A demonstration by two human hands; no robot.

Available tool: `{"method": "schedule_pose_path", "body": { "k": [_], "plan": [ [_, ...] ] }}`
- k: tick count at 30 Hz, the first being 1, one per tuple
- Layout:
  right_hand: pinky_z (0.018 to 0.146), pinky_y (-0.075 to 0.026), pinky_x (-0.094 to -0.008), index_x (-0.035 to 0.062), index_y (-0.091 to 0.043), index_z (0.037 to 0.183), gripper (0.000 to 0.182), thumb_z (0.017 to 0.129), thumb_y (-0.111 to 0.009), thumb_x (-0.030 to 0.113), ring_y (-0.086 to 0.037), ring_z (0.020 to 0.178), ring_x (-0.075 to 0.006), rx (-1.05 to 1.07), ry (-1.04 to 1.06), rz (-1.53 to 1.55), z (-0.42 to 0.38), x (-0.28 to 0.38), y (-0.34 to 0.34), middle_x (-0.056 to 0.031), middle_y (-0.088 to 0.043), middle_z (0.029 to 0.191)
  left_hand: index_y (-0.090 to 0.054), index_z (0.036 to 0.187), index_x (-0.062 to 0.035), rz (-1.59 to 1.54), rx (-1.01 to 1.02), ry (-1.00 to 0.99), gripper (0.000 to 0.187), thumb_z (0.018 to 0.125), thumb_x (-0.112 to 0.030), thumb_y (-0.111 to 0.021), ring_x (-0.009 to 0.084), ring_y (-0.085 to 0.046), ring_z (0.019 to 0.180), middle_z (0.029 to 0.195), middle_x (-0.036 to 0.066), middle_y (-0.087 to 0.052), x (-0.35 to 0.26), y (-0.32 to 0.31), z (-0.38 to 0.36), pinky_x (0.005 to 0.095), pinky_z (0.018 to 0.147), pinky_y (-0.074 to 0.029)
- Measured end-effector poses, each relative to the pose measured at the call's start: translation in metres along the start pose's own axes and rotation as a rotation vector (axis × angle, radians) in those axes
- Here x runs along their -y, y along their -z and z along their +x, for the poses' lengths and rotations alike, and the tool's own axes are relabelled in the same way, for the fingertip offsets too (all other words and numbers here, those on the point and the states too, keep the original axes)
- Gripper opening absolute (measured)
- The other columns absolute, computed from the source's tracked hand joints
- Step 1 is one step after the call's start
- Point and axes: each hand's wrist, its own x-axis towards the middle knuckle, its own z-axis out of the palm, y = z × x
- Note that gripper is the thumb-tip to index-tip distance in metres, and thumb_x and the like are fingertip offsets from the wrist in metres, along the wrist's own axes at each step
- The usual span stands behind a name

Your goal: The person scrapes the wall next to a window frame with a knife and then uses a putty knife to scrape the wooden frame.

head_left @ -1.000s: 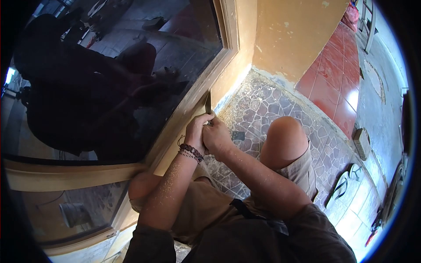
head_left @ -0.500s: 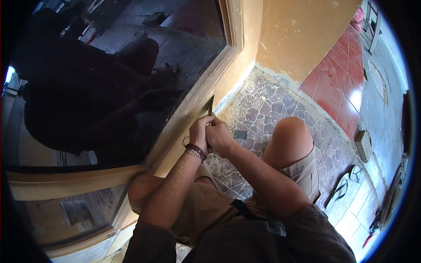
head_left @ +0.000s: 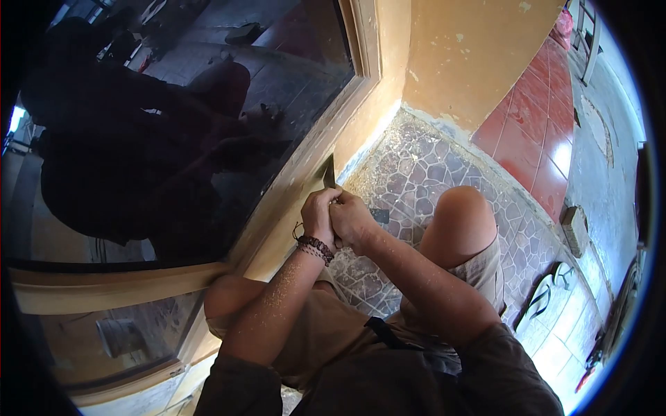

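Note:
Both of my hands close together around the handle of a scraper, whose flat metal blade (head_left: 329, 175) points up and away from me. My left hand (head_left: 319, 213), with dark bead bracelets at its wrist, wraps the handle from the left. On the other side my right hand (head_left: 352, 220) grips it, fingers against the left ones. The handle is hidden inside the hands. The blade tip lies right at the yellow painted wall (head_left: 288, 215) under the window frame (head_left: 340, 114). Pale paint flakes cling to my forearms.
Dark window glass (head_left: 173, 173) fills the left. Pale debris (head_left: 378, 163) lies on the stone-patterned floor (head_left: 444, 163) by the wall corner. A small grey flat piece (head_left: 379, 215) rests near my right hand. Flip-flops (head_left: 534, 305) and a block (head_left: 574, 231) are at the right.
The scraper blade has shifted slightly left and turned, showing more of its flat face. My hands stay clasped on it, a little lower and to the right.

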Motion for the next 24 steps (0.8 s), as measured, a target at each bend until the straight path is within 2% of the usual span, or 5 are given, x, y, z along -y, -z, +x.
{"method": "schedule_pose_path", "body": {
  "k": [6,13,16,19,24],
  "plan": [
    [0.044,-0.047,-0.0348,0.0008,-0.037,0.133,0.051,0.083,-0.045,0.008,-0.062,0.062,-0.0236,0.061,-0.076,-0.059,-0.002,0.006,0.007,-0.0163,-0.061,0.08,-0.064,0.08,0.0023,0.128,-0.027,-0.096,0.024,0.075,-0.021,-0.06,0.0267,-0.059,0.086,0.091,0.018,-0.062,0.001,-0.003,0.001,0.0337,0.078,-0.045],
    [0.05,-0.048,-0.0339,0.0012,-0.045,0.123,0.04,0.083,-0.044,0.007,-0.062,0.066,-0.0239,-0.013,-0.095,-0.038,-0.006,0.011,0.0,-0.0174,-0.062,0.083,-0.065,0.082,-0.0004,0.733,0.03,-0.706,0.023,0.08,-0.022,-0.055,0.0236,-0.06,0.082,0.085,0.016,-0.063,0.022,0.009,0.014,0.0342,0.074,-0.046],
    [0.05,-0.048,-0.0338,0.0015,-0.047,0.121,0.038,0.084,-0.044,0.007,-0.062,0.066,-0.0234,-0.017,-0.087,-0.012,0.008,0.0,-0.001,-0.017,-0.062,0.084,-0.064,0.077,0.0009,0.296,-0.013,0.093,0.027,0.08,-0.025,-0.056,0.0203,-0.059,0.075,0.078,0.014,-0.062,-0.027,-0.01,-0.021,0.0326,0.067,-0.046],
    [0.051,-0.049,-0.0343,0.0014,-0.049,0.119,0.036,0.083,-0.045,0.007,-0.062,0.067,-0.0241,-0.007,-0.059,-0.092,-0.003,0.011,-0.001,-0.017,-0.062,0.086,-0.064,0.073,0.0008,-0.069,-0.003,0.091,0.031,0.079,-0.029,-0.058,0.0187,-0.058,0.067,0.075,0.012,-0.061,0.005,0.0,0.005,0.0334,0.058,-0.046],
    [0.056,-0.051,-0.0338,0.0,-0.051,0.117,0.036,0.082,-0.048,0.009,-0.065,0.074,-0.0253,-0.055,-0.049,-0.095,0.011,0.005,-0.001,-0.0178,-0.063,0.088,-0.062,0.077,-0.002,0.288,0.03,0.034,0.024,0.078,-0.026,-0.059,0.0193,-0.057,0.067,0.076,0.009,-0.059,-0.017,-0.005,-0.005,0.0318,0.06,-0.047]
  ]
}}
